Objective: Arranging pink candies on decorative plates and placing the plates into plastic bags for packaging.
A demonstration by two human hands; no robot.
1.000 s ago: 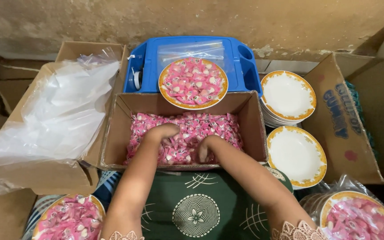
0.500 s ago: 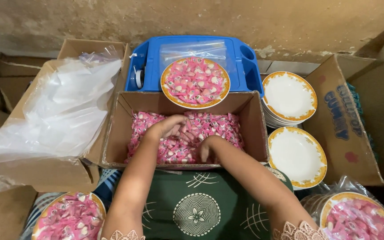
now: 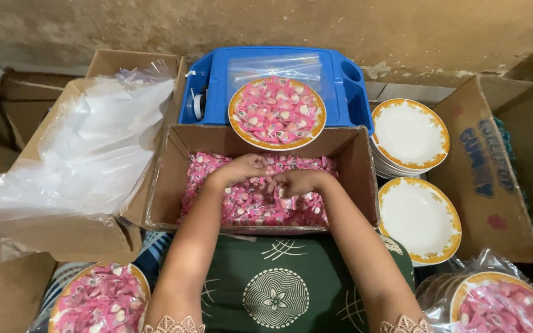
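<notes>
Nearest the camera, two filled plates of pink wrapped sweets sit at the person's knees, the right one bagged in clear plastic. Just beyond, the left hand and right hand meet, curled closed around a clump of candies inside the cardboard box. Beside it wait empty white plates; by my judgement much filling remains. Farther off, another full plate rests on a blue tray against a rough, stained wall.
</notes>
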